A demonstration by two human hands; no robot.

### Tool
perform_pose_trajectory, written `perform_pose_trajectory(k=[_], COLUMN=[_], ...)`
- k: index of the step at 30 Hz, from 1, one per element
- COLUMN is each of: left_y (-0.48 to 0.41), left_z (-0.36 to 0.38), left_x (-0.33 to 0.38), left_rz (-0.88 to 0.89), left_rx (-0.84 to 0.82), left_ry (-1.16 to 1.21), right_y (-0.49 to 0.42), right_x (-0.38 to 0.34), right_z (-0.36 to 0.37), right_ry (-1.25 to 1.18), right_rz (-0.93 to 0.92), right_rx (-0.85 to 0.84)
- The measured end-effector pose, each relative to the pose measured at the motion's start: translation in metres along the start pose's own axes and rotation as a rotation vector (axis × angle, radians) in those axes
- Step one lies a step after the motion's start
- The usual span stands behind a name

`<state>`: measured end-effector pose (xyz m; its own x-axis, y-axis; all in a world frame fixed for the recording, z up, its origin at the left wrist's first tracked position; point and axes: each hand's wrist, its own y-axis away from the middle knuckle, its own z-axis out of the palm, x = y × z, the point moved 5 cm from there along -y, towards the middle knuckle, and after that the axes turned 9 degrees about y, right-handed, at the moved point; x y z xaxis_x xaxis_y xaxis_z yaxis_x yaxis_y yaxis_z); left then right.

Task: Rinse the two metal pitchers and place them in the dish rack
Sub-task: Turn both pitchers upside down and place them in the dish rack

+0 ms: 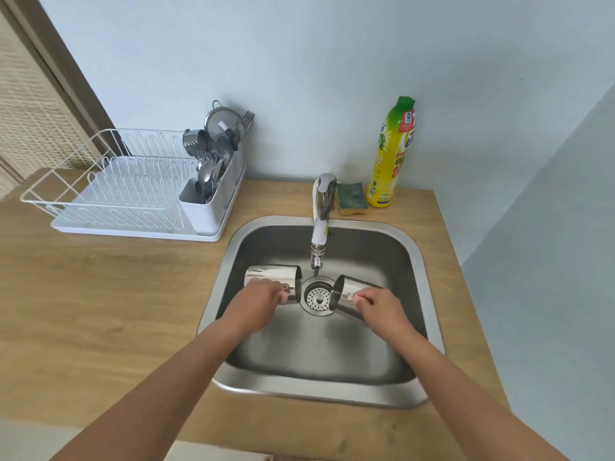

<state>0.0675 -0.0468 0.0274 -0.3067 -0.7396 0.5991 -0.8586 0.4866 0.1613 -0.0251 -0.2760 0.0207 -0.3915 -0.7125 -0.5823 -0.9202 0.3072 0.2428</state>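
Fingers (282,295) of left hand (261,294): curled round left pitcher (270,273), which lies on its side in sink (417,254), mouth toward drain (318,297). Right hand (377,306): fingers curled on right pitcher (353,287), tilted, mouth toward drain. Dish rack (109,197): on counter (100,294), left of sink.

Over the drain: the faucet (320,224) spout hangs above the gap between left pitcher (271,277) and right pitcher (356,289).
Near sink (316,357): open basin floor.
Left surface (100,311): open wood up to the dish rack (139,229); cutlery (209,171) crowds its right end.
Far right: bottle (391,154) and sponge (352,197) stand beside the faucet base.
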Motion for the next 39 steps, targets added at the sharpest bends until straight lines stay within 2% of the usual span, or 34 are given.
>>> perform_pose_trajectory(k=[3,5,8,10,12,17,24,30,33,35,37,39], left_y=[0.008,0.013,0.021,0.026,0.029,0.037,0.038,0.035,0.032,0.03,0.028,0.03], left_z=[0.003,0.008,0.016,0.023,0.027,0.041,0.053,0.048,0.038,0.026,0.009,-0.006], left_x=[0.009,0.011,0.017,0.02,0.02,0.021,0.025,0.023,0.02,0.018,0.015,0.008], left_rz=[0.154,0.226,0.278,0.322,0.336,0.359,0.372,0.401,0.368,0.284,0.164,0.015], left_rx=[-0.024,-0.061,-0.172,-0.213,-0.222,-0.292,-0.341,-0.333,-0.32,-0.268,-0.161,-0.069], left_ry=[-0.358,-0.528,-0.762,-0.896,-0.993,-1.164,-1.208,-1.193,-1.04,-0.818,-0.482,-0.086], right_y=[0.003,0.006,0.014,0.022,0.03,0.038,0.041,0.04,0.036,0.03,0.028,0.031], right_x=[-0.007,-0.009,-0.011,-0.012,-0.014,-0.011,-0.01,-0.013,-0.016,-0.011,-0.005,0.007], right_z=[0.005,0.012,0.023,0.028,0.035,0.044,0.048,0.045,0.038,0.032,0.021,0.013], right_ry=[0.173,0.372,0.72,0.89,1.031,1.203,1.237,1.203,1.039,0.823,0.429,0.07], right_rz=[-0.141,-0.272,-0.481,-0.594,-0.695,-0.806,-0.809,-0.693,-0.573,-0.39,-0.099,0.131], right_rx=[-0.021,-0.018,0.028,0.084,0.07,0.015,-0.001,-0.025,0.049,0.012,-0.002,0.056])
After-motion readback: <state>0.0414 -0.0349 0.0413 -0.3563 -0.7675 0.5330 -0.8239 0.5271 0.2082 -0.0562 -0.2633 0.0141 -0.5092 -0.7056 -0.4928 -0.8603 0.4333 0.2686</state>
